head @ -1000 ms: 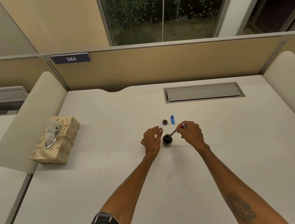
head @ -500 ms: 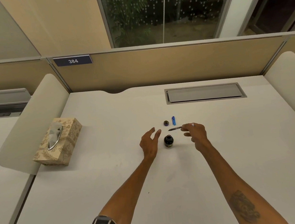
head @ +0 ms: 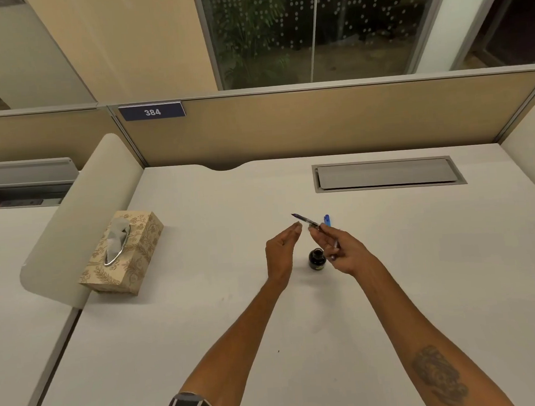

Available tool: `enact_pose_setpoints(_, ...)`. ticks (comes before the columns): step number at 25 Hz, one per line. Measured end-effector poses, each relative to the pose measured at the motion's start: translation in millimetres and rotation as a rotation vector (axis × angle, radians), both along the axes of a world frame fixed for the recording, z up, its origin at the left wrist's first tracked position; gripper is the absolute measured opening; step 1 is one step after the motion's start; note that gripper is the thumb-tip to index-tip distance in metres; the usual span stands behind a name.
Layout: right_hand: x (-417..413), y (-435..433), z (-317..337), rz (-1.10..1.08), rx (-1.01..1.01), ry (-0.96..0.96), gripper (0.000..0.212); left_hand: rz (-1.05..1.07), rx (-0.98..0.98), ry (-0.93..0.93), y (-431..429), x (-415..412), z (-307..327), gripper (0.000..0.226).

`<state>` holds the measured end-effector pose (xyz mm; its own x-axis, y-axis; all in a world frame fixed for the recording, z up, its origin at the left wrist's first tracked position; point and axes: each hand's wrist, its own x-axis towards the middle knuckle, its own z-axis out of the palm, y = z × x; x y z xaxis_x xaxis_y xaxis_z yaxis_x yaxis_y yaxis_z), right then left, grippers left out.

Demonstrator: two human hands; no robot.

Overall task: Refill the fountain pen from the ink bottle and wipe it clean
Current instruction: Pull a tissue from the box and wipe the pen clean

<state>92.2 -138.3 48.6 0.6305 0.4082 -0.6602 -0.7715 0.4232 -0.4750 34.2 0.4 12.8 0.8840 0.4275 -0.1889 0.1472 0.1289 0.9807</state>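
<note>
My right hand [head: 343, 251] pinches the fountain pen [head: 306, 220] and holds it above the desk, nib pointing up and to the left. The small dark ink bottle [head: 316, 259] stands open on the white desk [head: 205, 320], just below and between my hands. My left hand [head: 281, 249] hovers left of the bottle with fingers straight and holds nothing; its fingertips are close to the pen. A blue pen cap [head: 326, 220] lies on the desk just behind my right hand. The bottle's lid is hidden behind my hands.
A patterned tissue box [head: 123, 252] with a tissue sticking out sits at the desk's left edge. A grey cable hatch [head: 385, 174] is set into the desk at the back right. Rounded side dividers stand left [head: 79, 224] and right.
My right hand lifted the pen's nib out of the ink bottle and raised it up and away, turning it to point left. My left hand let go of the bottle and rose toward the pen.
</note>
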Motion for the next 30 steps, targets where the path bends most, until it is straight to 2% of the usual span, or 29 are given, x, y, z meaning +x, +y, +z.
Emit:
enact_pose_setpoints(5, -8, 25, -1, 0.067, 0.010, 0.030, 0.006, 0.104, -0.151, -0.044, 13, 1, 13, 0.021)
enact_pose_setpoints(9, -12, 46, -3, 0.150, 0.010, 0.037, 0.023, 0.160, -0.204, -0.076, 29, -6, 22, 0.026)
enact_pose_setpoints(13, -10, 65, -6, 0.188, -0.032, -0.013, 0.036, 0.250, -0.137, -0.089, 63, -17, 29, 0.026)
enact_pose_setpoints(17, -7, 93, -3, 0.237, 0.029, -0.028, 0.032, 0.354, -0.061, -0.096, 114, -39, 24, 0.024)
enact_pose_setpoints(22, -16, 139, 1, 0.333, 0.074, -0.047, 0.030, 0.455, -0.061, -0.076, 158, -67, 16, 0.027)
enact_pose_setpoints(26, -25, 182, 6, 0.372, 0.088, -0.052, 0.034, 0.497, 0.030, 0.016, 192, -87, 5, 0.016)
enact_pose_setpoints(30, -31, 235, 0, 0.408, 0.062, -0.098, 0.025, 0.585, 0.067, 0.089, 228, -112, 0, 0.018)
